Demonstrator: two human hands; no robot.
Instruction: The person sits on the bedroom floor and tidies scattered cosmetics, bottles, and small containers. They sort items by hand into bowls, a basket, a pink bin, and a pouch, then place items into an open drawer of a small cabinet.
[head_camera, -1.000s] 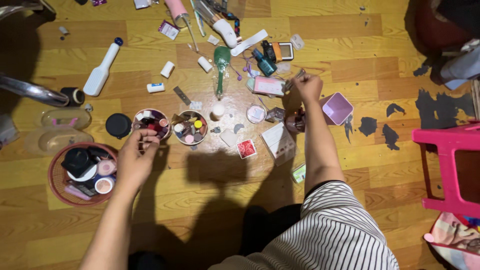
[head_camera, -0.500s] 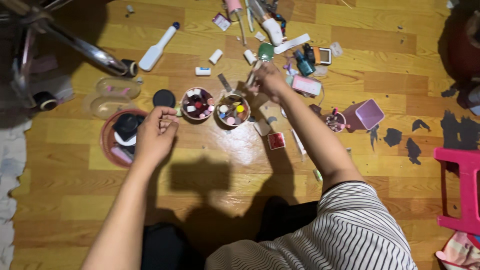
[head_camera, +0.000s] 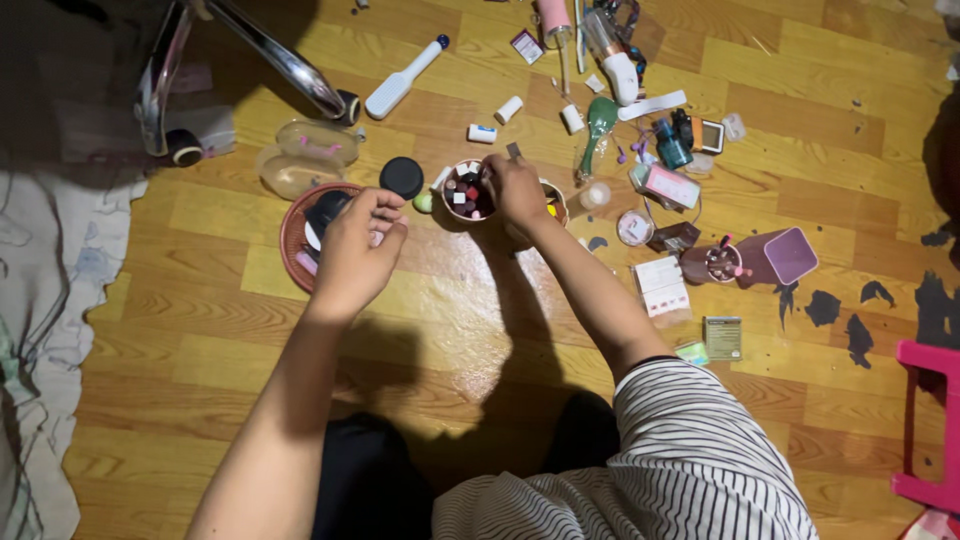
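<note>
A: Where is the right hand (head_camera: 518, 188)?

B: At the rim of a small round bowl (head_camera: 468, 190) packed with little cosmetic pots. Its fingers are curled down over the bowl's right edge, bunched together, with a small dark piece at the tips. I cannot tell whether they pinch it or only touch it.

A: And the left hand (head_camera: 358, 252)?

B: It is held over the floor, just left of that bowl and nearer the body. The fingers are loosely bent, the tips drawn toward each other above the edge of a reddish round tray (head_camera: 292, 235). Whether it holds anything is hidden.

A: What lies around them?

B: Under the right hand's far side sits a second bowl (head_camera: 552, 200), mostly covered by the wrist. Just beyond the left fingertips is a black round lid (head_camera: 401, 177). Past that, up and left, lie clear plastic containers (head_camera: 300, 160) and a white flat bottle (head_camera: 399, 85).

A: And to the right?

B: Beyond the right hand, a green brush (head_camera: 598, 130), a pink box (head_camera: 670, 185), a white card (head_camera: 662, 285), then a purple square cup (head_camera: 790, 255) tipped on its side on the wooden floor (head_camera: 440, 300).
</note>
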